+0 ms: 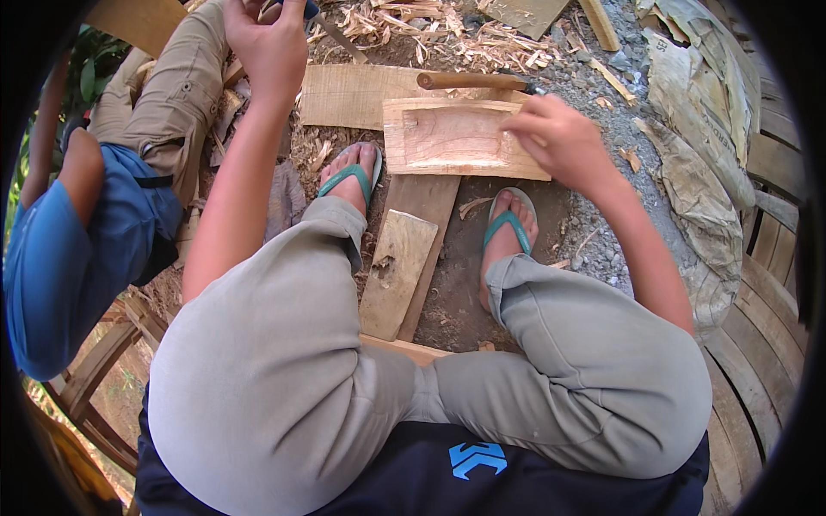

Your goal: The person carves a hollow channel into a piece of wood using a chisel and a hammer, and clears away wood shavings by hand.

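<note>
My left hand (268, 43) is raised at the upper left, its fingers closed round a chisel (337, 36) with a blue handle. The chisel's flat metal blade slants down to the right. Past my feet lies a pale wooden block (465, 142) with a shallow rectangular hollow cut into its top. Over the block's right end is my right hand (559, 142), fingers curled together close to the hollow's edge; anything in them is too small to make out. Just beyond the block rests a tool with a round wooden handle (469, 81), its dark end partly behind my right hand.
A flat board (353, 95) lies behind the block. Two planks (400, 267) run between my sandalled feet. Wood shavings (422, 34) cover the far ground. Crumpled sacking (697, 129) and slats line the right. Another person in blue (77, 249) sits close at the left.
</note>
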